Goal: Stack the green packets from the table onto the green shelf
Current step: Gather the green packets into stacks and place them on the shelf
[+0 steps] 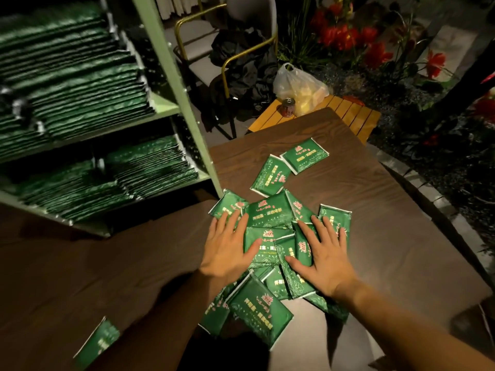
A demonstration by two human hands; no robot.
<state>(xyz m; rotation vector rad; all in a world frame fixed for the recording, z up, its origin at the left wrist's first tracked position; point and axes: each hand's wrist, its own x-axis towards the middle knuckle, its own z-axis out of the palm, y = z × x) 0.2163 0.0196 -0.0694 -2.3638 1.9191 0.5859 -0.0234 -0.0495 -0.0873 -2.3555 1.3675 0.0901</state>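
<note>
A loose pile of green packets (270, 214) with gold and red print lies on the dark wooden table (375, 210). My left hand (227, 247) rests flat on the pile's left side, fingers straight and spread. My right hand (322, 257) lies flat on the pile's right side, fingers also straight. Two separate packets (305, 155) lie farther back on the table. Another single packet (97, 344) lies near the front left edge. The pale green shelf (171, 76) stands at the left, its two visible levels filled with stacked green packets (72, 76).
Behind the table stands a small slatted yellow table (356, 113) with a can (288, 106) and a plastic bag (300, 84). A chair with gold arms (203, 20) holds dark clothing. Red flowers (345, 36) and plants fill the back right.
</note>
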